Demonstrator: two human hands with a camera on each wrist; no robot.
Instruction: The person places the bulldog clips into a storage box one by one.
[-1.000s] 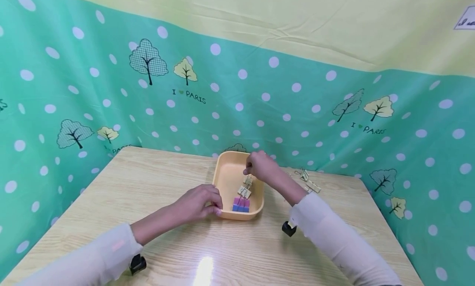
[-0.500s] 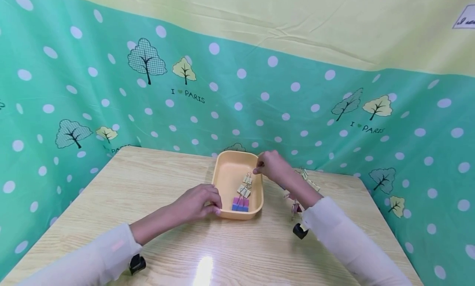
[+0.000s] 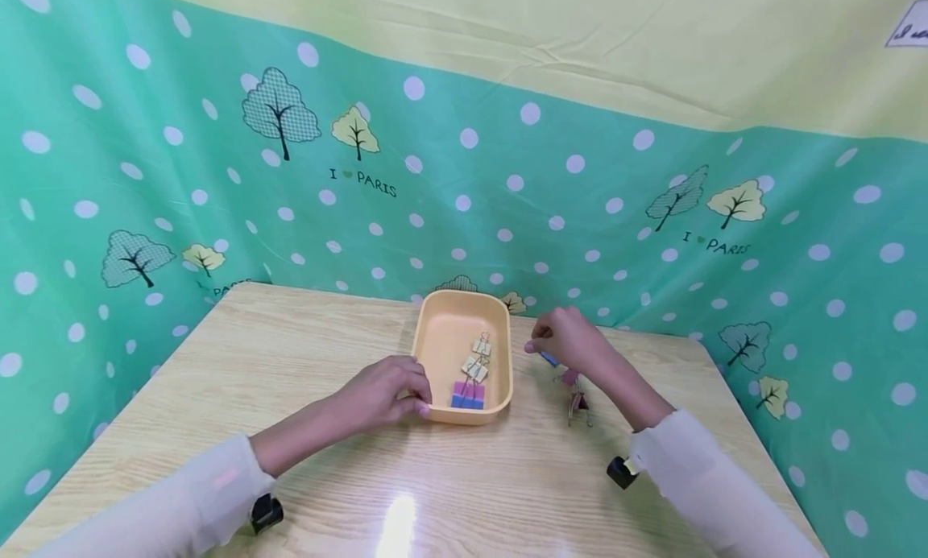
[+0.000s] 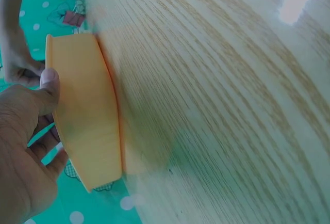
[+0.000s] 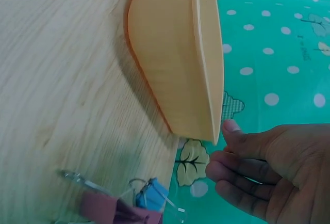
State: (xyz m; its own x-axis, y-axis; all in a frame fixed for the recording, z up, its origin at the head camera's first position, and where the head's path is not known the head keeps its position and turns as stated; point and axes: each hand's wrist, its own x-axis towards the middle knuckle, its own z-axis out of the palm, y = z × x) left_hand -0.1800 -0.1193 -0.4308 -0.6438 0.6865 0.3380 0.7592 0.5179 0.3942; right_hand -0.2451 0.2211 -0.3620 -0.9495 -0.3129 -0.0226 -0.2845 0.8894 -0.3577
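My left hand grips the near left corner of a pale orange plastic tray, thumb outside its wall and fingers over the rim. Inside the tray lie a pink and blue block of binder clips and two cream binder clips in a line behind it. To the right of the tray, my right hand hovers with loosely bent fingers, nothing visible between them. Below it on the table are a blue binder clip and dark pink binder clips, partly hidden by the hand in the head view.
The wooden table extends to both sides and the front of the tray. Behind it hangs a green and yellow curtain with dots and trees. A black wrist device sits under the right sleeve.
My right hand has moved from over the tray to the right, above the loose binder clips. The cream clip at the back now lies uncovered in the tray. The left hand has stayed.
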